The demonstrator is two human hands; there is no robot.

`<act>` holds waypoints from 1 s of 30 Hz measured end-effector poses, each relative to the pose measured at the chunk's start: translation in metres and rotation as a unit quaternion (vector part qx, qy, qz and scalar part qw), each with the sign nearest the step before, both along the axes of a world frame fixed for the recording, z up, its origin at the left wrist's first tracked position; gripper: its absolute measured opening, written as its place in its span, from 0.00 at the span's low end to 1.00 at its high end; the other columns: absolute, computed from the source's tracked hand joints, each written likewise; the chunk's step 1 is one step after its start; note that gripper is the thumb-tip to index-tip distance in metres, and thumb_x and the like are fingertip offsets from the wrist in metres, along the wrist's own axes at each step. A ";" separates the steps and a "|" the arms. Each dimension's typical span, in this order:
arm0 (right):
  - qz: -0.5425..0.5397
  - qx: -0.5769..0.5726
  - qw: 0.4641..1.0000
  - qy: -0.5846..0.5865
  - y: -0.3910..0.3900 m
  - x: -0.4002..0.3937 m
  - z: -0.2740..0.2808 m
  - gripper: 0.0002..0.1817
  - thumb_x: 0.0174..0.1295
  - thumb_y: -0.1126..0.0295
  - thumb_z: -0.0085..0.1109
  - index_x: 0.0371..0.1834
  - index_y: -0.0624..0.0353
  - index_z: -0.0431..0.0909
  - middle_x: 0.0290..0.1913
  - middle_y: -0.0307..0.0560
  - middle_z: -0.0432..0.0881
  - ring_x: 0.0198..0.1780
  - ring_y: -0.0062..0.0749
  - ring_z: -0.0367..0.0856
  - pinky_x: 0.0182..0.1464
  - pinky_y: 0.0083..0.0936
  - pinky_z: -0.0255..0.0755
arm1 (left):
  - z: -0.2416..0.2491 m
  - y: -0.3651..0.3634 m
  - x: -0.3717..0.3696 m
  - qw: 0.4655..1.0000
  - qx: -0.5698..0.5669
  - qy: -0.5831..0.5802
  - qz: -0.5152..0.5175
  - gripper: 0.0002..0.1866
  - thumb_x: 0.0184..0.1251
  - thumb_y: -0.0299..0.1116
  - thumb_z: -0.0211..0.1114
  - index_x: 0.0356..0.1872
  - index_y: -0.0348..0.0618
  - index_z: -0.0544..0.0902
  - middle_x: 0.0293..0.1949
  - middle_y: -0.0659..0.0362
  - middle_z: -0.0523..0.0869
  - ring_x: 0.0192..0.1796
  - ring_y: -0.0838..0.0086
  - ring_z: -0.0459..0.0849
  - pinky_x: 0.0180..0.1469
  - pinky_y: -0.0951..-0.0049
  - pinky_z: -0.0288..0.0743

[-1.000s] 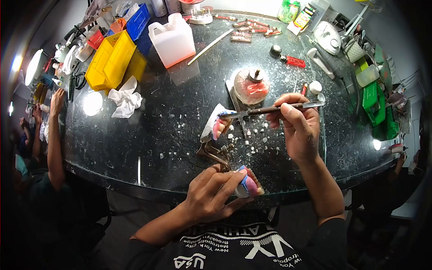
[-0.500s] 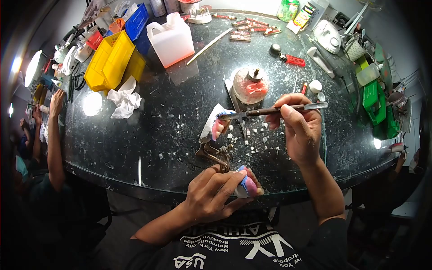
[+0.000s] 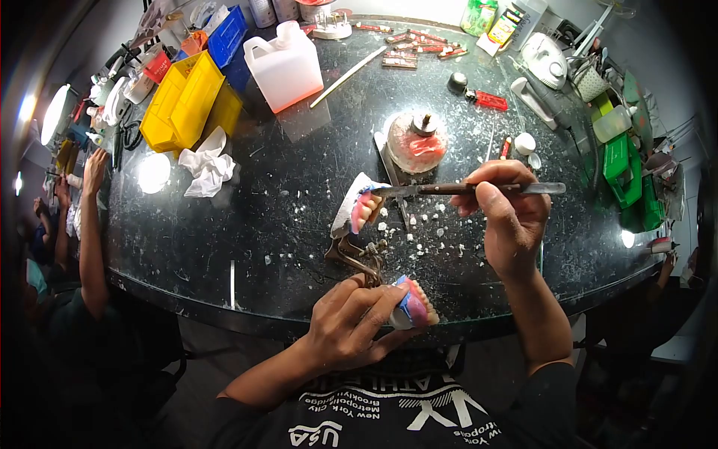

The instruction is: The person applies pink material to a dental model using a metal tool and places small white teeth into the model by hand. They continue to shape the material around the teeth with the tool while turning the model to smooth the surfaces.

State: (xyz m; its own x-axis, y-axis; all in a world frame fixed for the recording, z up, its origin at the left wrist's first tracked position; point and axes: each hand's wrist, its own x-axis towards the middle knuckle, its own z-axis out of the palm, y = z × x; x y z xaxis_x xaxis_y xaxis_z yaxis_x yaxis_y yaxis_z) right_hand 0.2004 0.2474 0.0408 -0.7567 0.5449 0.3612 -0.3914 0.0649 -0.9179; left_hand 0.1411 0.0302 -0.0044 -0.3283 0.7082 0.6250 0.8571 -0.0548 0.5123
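My left hand [image 3: 348,318] is closed around a dental articulator [image 3: 351,258], close to the bench edge. On its near arm sits a denture [image 3: 420,305] with pink wax, pale teeth and a blue layer over a white cast; my fingers press against this cast. The hinged far arm carries a second denture [image 3: 364,213] on a white plaster cast [image 3: 347,209]. Pinched in my right hand [image 3: 512,217] is a wax knife [image 3: 441,189], held nearly level. Its blade tip meets the upper edge of the far denture, though exact contact is hard to tell.
Beyond the knife stands a round speckled burner [image 3: 417,150] with reddish wax on it. White crumbs [image 3: 419,224] litter the bench. A crumpled tissue [image 3: 207,168], yellow bin [image 3: 179,105] and plastic jug [image 3: 284,67] are at left. Another person's arm [image 3: 91,232] rests at the far left.
My right hand has shifted slightly right, and the wax knife has levelled out, its tip sliding a little right along the denture edge. The left hand stays nearly still.
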 end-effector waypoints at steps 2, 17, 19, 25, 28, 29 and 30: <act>-0.005 0.017 1.000 0.004 -0.001 0.001 0.003 0.05 0.63 0.80 0.53 0.41 0.70 0.76 0.35 0.48 0.82 0.35 0.25 0.84 0.37 0.18 0.78 | -0.001 0.000 0.000 1.000 -0.001 -0.001 -0.002 0.35 0.41 0.42 0.82 0.52 0.39 0.80 0.36 0.60 0.80 0.32 0.70 0.79 0.33 0.73 0.78; 0.002 0.103 0.994 0.036 0.003 0.005 0.003 0.09 0.57 0.85 0.53 0.41 0.71 0.75 0.38 0.51 0.80 0.38 0.24 0.81 0.43 0.19 0.76 | 0.002 0.000 -0.002 1.000 -0.006 0.020 -0.001 0.33 0.37 0.44 0.83 0.47 0.38 0.81 0.38 0.60 0.80 0.31 0.72 0.81 0.36 0.69 0.79; 0.008 0.131 0.991 0.023 0.004 0.006 0.002 0.10 0.54 0.85 0.53 0.40 0.71 0.75 0.38 0.51 0.80 0.39 0.25 0.80 0.45 0.21 0.75 | 0.001 0.000 -0.002 1.000 -0.004 0.020 -0.001 0.34 0.37 0.44 0.83 0.47 0.38 0.81 0.38 0.60 0.80 0.31 0.72 0.81 0.35 0.69 0.78; 0.027 0.150 0.988 0.023 0.005 0.006 0.004 0.11 0.51 0.85 0.53 0.39 0.71 0.75 0.39 0.52 0.80 0.41 0.27 0.79 0.47 0.24 0.74 | 0.002 -0.001 -0.003 1.000 -0.003 0.011 -0.006 0.35 0.40 0.42 0.81 0.51 0.37 0.80 0.37 0.60 0.80 0.30 0.73 0.79 0.37 0.69 0.80; 0.031 0.173 0.984 0.030 0.005 0.005 0.005 0.12 0.51 0.84 0.53 0.40 0.71 0.75 0.38 0.52 0.80 0.40 0.27 0.79 0.47 0.24 0.74 | 0.002 -0.001 -0.003 1.000 -0.001 0.008 -0.005 0.35 0.42 0.41 0.81 0.53 0.37 0.79 0.37 0.60 0.80 0.29 0.74 0.78 0.38 0.68 0.81; 0.031 0.181 0.982 0.031 0.005 0.005 0.005 0.12 0.50 0.84 0.53 0.40 0.71 0.75 0.38 0.52 0.80 0.40 0.27 0.79 0.47 0.24 0.74 | 0.002 -0.001 -0.003 1.000 0.000 0.008 -0.003 0.35 0.42 0.41 0.81 0.53 0.37 0.79 0.37 0.60 0.80 0.29 0.74 0.78 0.38 0.68 0.81; 0.022 0.178 0.983 0.036 0.006 0.005 0.005 0.11 0.51 0.84 0.52 0.40 0.71 0.75 0.38 0.52 0.80 0.39 0.27 0.79 0.46 0.24 0.74 | 0.002 -0.001 -0.002 1.000 0.001 0.008 -0.004 0.35 0.42 0.41 0.81 0.53 0.37 0.79 0.37 0.60 0.80 0.29 0.73 0.78 0.38 0.69 0.81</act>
State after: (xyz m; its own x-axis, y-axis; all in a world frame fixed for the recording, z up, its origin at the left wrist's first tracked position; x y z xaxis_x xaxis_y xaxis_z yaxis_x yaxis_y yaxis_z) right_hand 0.2053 0.2530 0.0453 -0.7420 0.3417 0.5768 -0.4636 0.3598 -0.8097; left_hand 0.1387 0.0295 -0.0028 -0.3127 0.7088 0.6323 0.8647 -0.0630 0.4982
